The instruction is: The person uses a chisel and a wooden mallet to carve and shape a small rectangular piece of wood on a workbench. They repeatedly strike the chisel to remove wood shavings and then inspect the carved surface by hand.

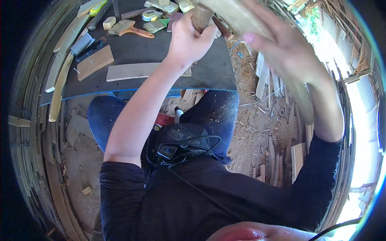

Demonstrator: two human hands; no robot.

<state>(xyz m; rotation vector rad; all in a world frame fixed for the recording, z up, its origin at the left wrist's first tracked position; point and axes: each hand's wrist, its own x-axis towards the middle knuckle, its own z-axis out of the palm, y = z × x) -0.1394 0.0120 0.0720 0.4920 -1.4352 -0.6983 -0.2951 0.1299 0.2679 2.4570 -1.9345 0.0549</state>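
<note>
My left hand (189,42) is wrapped round a thick, round wooden tool handle (202,17) above the far part of the dark workbench (193,82). Only the butt of that handle shows; its lower end is hidden by the hand. My right hand (293,56), smeared by motion, is raised to the right of it and closed round a long pale wooden handle (307,108). The blurred handle slants past the hand, and its upper end runs out of the picture. On the bench under my left forearm lies a thin pale board (130,72).
A wide paintbrush (129,29), a green-handled brush (157,25), a tape roll (150,15) and a small wood block (109,23) lie at the back left. A brown board (95,62) rests near a grey-blue object (82,43). Wood scraps (262,78) cover the floor at right.
</note>
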